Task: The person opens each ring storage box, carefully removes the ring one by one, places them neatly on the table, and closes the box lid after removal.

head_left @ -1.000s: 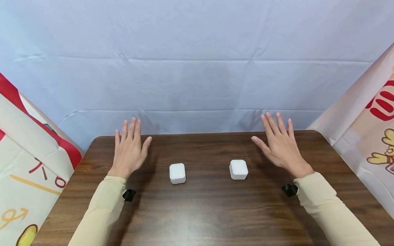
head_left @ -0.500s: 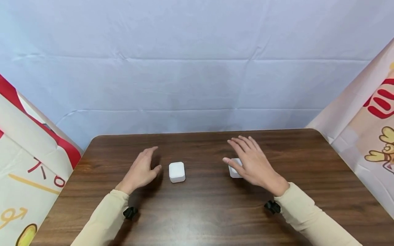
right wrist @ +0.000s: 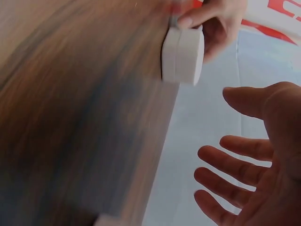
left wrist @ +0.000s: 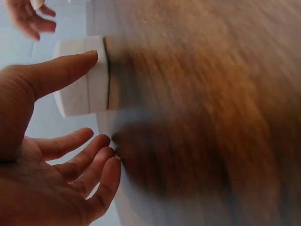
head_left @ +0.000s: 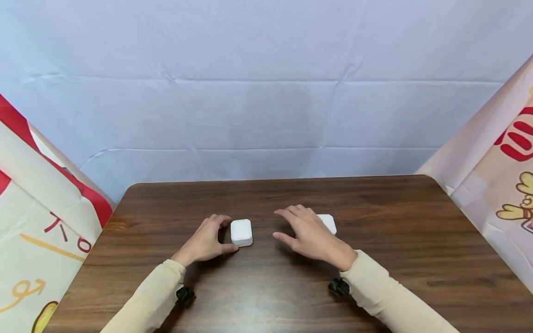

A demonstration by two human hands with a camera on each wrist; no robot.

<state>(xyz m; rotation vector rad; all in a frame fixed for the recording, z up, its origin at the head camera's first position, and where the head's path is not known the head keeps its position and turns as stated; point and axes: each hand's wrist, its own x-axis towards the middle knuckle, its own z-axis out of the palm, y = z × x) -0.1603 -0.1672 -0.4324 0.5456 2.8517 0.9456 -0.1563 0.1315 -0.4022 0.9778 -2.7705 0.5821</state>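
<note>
A small white box with cut corners and a seam round its side sits left of the table's middle. My left hand is around its left side, thumb at the near face and fingers near the far-left corner. In the left wrist view the thumb overlaps the box, while the fingers are loosely bent with a gap to it. My right hand hovers between the two boxes, fingers spread and nothing in it, thumb toward the left box. It partly hides a second white box behind it.
Both boxes stand on a dark wooden table with rounded far corners. A pale cloth hangs behind it, and printed cloths hang at either side. Black wrist cameras hang below both sleeves.
Both hands have come back from the table's far edge and moved inward. The left hand has reached the left box; the right hand has passed over the right box toward the middle. The boxes stay put.
</note>
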